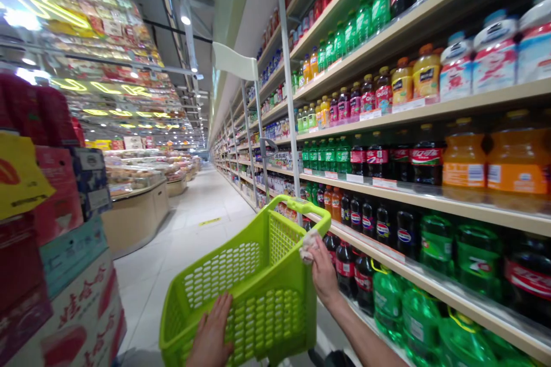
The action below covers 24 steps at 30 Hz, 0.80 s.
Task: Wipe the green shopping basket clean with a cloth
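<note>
A lime-green shopping cart with a perforated basket stands sideways before me, its inside showing no goods. My left hand rests on the near rim of the basket, low in the view, fingers stretched out flat against it. A crumpled whitish cloth is pinched in my right hand, which presses it to the cart's upper right corner, by the handle end. Part of the cart's lower frame is cut off by the bottom edge.
Shelves of bottled drinks run along the right, close to the cart. Stacked drink cartons stand on the left. A rounded display counter with packaged goods lies beyond, beside a pale tiled aisle.
</note>
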Motion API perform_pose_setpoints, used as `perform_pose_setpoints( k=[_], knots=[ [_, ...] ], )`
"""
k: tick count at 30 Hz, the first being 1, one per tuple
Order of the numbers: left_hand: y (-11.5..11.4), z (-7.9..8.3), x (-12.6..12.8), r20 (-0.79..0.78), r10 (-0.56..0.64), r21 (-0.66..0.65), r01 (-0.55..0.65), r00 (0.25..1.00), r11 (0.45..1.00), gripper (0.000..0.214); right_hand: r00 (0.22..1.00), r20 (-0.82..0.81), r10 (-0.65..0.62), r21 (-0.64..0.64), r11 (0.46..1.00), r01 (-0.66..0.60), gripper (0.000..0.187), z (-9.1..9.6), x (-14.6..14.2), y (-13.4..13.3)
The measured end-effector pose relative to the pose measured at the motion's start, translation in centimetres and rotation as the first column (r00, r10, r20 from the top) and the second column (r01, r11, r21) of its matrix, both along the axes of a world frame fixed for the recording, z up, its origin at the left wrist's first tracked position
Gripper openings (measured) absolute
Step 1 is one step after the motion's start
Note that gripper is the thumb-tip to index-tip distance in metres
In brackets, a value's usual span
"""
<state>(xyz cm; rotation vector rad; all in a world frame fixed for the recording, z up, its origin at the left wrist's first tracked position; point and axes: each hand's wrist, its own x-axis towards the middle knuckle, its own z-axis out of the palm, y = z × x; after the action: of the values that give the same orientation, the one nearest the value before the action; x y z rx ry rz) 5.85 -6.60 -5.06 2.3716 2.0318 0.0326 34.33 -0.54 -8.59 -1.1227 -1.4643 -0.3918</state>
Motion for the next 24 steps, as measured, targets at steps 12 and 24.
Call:
perform_pose_setpoints(
  k=[12, 24],
  knots=[
    [0.1, -1.1, -4.1, -0.004, 0.036, 0.048, -0.036, 0.999, 0.998, 0.085, 0.993, 0.062, 0.098, -0.165, 0.983, -0.087, 0.039, -4.1, -5.2, -2.6],
    [-1.6, -1.8, -7.8, 0.047, 0.053, 0.067, -0.056, 0.998, 0.996, 0.084, 0.926, 0.285, 0.248, -0.213, 0.958, -0.191, 0.041, -7.7, -13.1, -4.6]
  ],
)
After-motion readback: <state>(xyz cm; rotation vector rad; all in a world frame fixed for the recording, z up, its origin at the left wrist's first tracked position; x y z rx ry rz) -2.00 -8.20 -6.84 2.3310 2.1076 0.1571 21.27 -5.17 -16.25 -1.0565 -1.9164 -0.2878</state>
